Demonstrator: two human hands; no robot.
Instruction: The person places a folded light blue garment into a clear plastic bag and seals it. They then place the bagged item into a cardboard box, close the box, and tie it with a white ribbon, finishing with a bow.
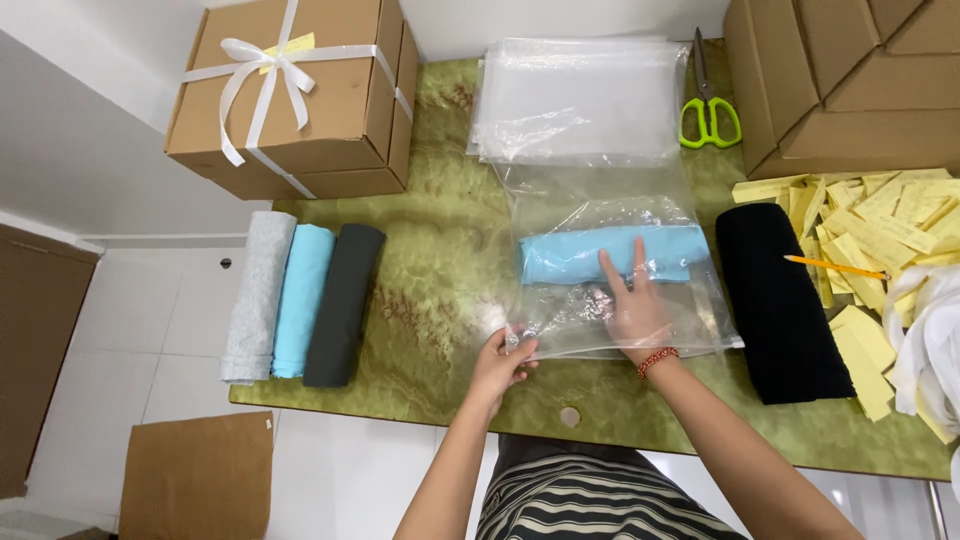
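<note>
A rolled light-blue cloth [610, 252] has been slid into a clear plastic bag [620, 270] lying at the middle of the green marbled table [440, 290]. The bag's near open edge is pinched by the left hand [503, 362], while the right hand [632, 300] is pushed inside the bag, fingers spread against the roll. The bagging appears nearly done; the mouth is not yet closed. On the left, three rolls are left unbagged: grey [257, 295], light-blue [301, 298] and dark grey [344, 303]. A black roll [780, 300] lies to the right, and spare bags [580, 100] are stacked on the far side.
</note>
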